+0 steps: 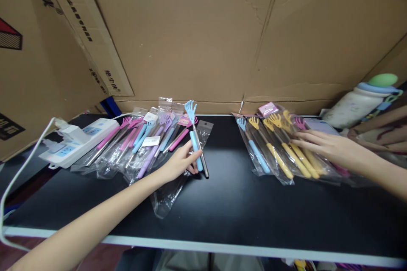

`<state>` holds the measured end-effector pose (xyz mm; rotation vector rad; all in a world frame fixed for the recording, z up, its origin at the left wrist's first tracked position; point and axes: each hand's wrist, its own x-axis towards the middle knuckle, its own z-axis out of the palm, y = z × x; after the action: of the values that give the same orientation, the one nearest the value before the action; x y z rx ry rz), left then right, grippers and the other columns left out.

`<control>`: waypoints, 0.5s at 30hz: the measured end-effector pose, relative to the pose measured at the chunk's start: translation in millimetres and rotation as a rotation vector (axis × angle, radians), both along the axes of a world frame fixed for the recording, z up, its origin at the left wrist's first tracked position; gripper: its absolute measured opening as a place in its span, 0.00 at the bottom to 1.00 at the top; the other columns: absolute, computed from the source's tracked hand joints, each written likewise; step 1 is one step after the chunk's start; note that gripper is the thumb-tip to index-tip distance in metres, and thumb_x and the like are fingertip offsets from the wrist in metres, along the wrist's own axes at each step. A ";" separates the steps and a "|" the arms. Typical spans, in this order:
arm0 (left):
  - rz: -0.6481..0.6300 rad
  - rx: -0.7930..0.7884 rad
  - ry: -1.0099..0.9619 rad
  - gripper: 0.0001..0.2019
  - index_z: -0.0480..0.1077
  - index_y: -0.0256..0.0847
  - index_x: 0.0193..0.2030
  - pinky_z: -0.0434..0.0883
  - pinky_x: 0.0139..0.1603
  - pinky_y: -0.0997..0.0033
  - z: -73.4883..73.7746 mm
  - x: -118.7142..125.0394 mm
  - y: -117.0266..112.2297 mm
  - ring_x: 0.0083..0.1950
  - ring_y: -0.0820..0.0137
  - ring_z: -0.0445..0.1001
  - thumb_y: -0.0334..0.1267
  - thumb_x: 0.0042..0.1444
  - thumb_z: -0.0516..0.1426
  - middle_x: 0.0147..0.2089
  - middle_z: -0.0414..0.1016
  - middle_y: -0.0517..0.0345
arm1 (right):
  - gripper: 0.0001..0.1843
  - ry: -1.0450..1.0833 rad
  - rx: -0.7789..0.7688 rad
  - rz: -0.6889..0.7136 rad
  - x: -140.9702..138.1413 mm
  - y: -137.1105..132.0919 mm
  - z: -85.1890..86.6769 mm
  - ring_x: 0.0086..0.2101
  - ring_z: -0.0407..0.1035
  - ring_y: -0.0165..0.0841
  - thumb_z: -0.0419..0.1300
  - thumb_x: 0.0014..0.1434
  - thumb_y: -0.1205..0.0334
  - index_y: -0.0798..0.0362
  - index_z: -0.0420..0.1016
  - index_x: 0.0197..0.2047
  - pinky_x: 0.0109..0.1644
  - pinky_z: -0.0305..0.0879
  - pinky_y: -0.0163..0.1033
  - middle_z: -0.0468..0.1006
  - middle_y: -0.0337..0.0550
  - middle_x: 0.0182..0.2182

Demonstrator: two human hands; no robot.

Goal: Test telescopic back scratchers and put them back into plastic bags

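Observation:
My left hand (179,161) is closed around a blue back scratcher (195,148) with a claw head, a blue grip and a bare metal rod beside the grip. It is held tilted above the black table, out of any bag. Under that hand lies a clear plastic bag (168,199). My right hand (321,144) reaches in from the right, fingers stretched out over bagged yellow back scratchers (297,159), its fingertips at the bags. The thumb is hidden, and one yellow scratcher there is blurred. A bagged blue back scratcher (259,154) lies at the left of that row.
Pink, blue and purple back scratchers (148,163) in clear bags lie in a pile on the left, near a white power strip (95,131) with a cable. A white bottle (356,103) stands at the right. Cardboard walls (190,29) close off the black table (232,211).

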<state>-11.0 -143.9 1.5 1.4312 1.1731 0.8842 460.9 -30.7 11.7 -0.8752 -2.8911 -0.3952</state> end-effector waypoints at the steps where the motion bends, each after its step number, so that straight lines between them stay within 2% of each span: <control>1: -0.002 -0.003 -0.006 0.23 0.59 0.40 0.44 0.72 0.23 0.77 -0.7 -0.1 0.7 0.22 0.75 0.72 0.55 0.51 0.57 0.25 0.68 0.66 | 0.25 -0.006 -0.025 -0.041 -0.3 -3.5 0.2 0.53 0.65 0.41 0.40 0.63 0.65 0.50 0.70 0.57 0.49 0.64 0.46 0.71 0.58 0.52; 4: -0.010 -0.014 -0.014 0.24 0.59 0.39 0.44 0.71 0.22 0.78 -3.8 -0.8 2.6 0.21 0.75 0.72 0.56 0.51 0.57 0.23 0.68 0.66 | 0.23 -0.002 -0.085 -0.178 -5.8 -13.5 3.3 0.51 0.66 0.40 0.41 0.63 0.67 0.52 0.70 0.55 0.51 0.64 0.45 0.71 0.55 0.51; 6: -0.017 0.000 -0.002 0.23 0.60 0.39 0.44 0.71 0.22 0.79 -5.8 -1.1 3.1 0.22 0.75 0.72 0.55 0.52 0.56 0.23 0.68 0.66 | 0.21 0.023 -0.108 -0.262 -15.9 -19.3 8.0 0.49 0.67 0.39 0.42 0.64 0.64 0.53 0.70 0.53 0.51 0.63 0.44 0.72 0.54 0.50; 10: -0.039 0.064 0.050 0.19 0.62 0.38 0.42 0.69 0.21 0.81 -7.5 -1.0 2.2 0.22 0.77 0.71 0.53 0.54 0.55 0.24 0.67 0.66 | 0.19 0.198 -0.092 -0.332 -56.9 -39.7 19.1 0.47 0.68 0.39 0.43 0.65 0.57 0.54 0.71 0.45 0.52 0.62 0.44 0.73 0.54 0.46; 11: -0.044 0.072 0.057 0.18 0.62 0.38 0.41 0.69 0.20 0.82 -7.5 -0.9 2.0 0.22 0.77 0.71 0.52 0.55 0.55 0.24 0.67 0.66 | 0.19 0.237 -0.093 -0.313 -71.0 -48.4 20.6 0.48 0.67 0.40 0.43 0.65 0.55 0.54 0.71 0.46 0.54 0.61 0.45 0.73 0.54 0.46; 13: -0.044 0.065 0.057 0.18 0.61 0.39 0.41 0.68 0.19 0.82 -6.9 -0.6 1.9 0.21 0.77 0.70 0.53 0.55 0.54 0.24 0.66 0.66 | 0.20 0.256 -0.130 -0.264 -100.5 -68.3 20.3 0.53 0.64 0.41 0.46 0.64 0.54 0.54 0.67 0.53 0.57 0.60 0.47 0.71 0.54 0.51; 15: -0.036 0.037 0.042 0.19 0.60 0.39 0.41 0.68 0.19 0.81 -6.0 -0.2 1.8 0.20 0.76 0.71 0.54 0.54 0.54 0.23 0.67 0.67 | 0.28 0.180 -0.152 -0.216 -126.4 -86.1 15.8 0.56 0.61 0.43 0.53 0.59 0.50 0.51 0.59 0.61 0.57 0.61 0.50 0.64 0.53 0.58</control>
<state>-11.2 -142.1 -4.5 1.5021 1.1643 0.8585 334.5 -116.8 27.5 -1.1870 -2.6976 -0.1060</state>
